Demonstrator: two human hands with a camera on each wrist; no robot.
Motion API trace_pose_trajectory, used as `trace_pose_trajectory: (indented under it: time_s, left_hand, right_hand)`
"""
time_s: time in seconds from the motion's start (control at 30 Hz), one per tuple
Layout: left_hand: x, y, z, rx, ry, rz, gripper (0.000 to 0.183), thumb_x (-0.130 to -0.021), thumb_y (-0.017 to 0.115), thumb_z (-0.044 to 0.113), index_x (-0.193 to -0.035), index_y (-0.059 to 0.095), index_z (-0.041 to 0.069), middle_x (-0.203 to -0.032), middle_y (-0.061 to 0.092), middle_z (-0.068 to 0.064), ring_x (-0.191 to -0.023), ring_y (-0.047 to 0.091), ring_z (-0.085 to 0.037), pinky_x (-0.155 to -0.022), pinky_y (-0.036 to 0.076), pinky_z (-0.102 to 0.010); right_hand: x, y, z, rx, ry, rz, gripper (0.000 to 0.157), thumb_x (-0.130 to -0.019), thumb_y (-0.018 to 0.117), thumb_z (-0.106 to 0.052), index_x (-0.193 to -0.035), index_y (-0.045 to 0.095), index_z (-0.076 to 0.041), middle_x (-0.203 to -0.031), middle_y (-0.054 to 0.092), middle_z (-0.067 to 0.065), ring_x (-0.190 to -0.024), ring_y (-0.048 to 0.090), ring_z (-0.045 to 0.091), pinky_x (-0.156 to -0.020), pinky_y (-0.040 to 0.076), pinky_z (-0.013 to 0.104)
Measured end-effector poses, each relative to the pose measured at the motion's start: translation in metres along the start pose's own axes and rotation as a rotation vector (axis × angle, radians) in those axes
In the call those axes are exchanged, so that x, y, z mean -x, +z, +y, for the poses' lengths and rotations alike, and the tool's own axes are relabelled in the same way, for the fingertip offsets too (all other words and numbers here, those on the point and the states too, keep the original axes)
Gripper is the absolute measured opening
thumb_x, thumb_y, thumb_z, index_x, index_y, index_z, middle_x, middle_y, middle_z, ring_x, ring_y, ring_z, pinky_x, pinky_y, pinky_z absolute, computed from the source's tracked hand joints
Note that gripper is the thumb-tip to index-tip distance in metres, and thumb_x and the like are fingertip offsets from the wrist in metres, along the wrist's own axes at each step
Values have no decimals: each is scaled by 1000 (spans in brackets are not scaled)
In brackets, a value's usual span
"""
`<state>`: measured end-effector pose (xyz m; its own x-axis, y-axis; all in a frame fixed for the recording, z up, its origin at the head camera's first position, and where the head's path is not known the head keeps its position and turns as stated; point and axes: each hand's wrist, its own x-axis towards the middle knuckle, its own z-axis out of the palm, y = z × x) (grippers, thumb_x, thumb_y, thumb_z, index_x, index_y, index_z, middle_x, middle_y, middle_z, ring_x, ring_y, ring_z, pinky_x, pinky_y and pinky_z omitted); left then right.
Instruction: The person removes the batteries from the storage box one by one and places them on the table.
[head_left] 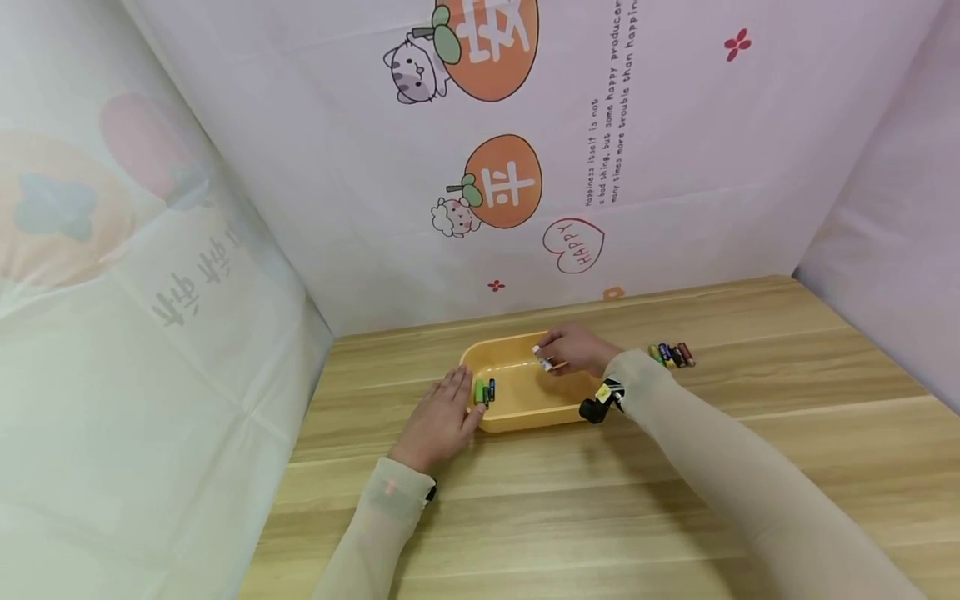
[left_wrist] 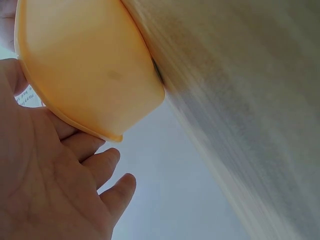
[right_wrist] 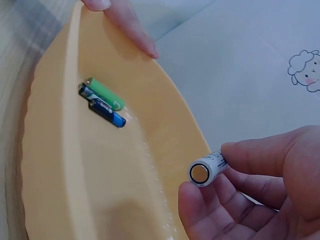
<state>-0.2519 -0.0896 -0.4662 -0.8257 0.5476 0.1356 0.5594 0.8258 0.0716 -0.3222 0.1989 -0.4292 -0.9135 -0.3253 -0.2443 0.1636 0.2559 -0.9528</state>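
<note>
Above the yellow tray (head_left: 536, 419), I'm watching the right hand (head_left: 581, 348) pinching a white battery (right_wrist: 212, 166), likely rigid, light and slippery, best gripped around mid-barrel; the left hand (head_left: 438, 421) is resting against the tray, fingers loosely extended

Container (left_wrist: 95, 60), plastic, orange-yellow, smooth-walled, rim curved; outer side shown, tilted in view. Left hand (left_wrist: 55, 175), bare, palm to camera, fingers at the rim, two reaching past its corner. Tabletop (left_wrist: 250, 100), wood-grained, blurred. Backdrop (left_wrist: 175, 190), pale, plain.
</note>
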Motion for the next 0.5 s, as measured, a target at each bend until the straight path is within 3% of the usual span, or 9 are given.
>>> trace_pose_trajectory:
  time_s: [0.2, 0.5]
  left_hand:
    - [1, 2, 0, 15, -10, 2, 67, -105, 29, 47, -153, 24, 0, -159, 19, -12, -146, 17, -28, -115, 20, -47]
    - [1, 2, 0, 28, 2, 11, 67, -105, 29, 46, -153, 23, 0, -159, 19, -14, -145, 19, -31, -114, 20, -49]
  right_hand:
    - [4, -13, 1, 15, -14, 10, 35, -97, 58, -9, -125, 53, 12, -117, 54, 31, -86, 61, 25, -88, 51, 51]
    - [12, -31, 1, 22, -31, 19, 38, -98, 57, -10, -128, 49, 12, -115, 56, 25, -97, 61, 33, -91, 50, 51]
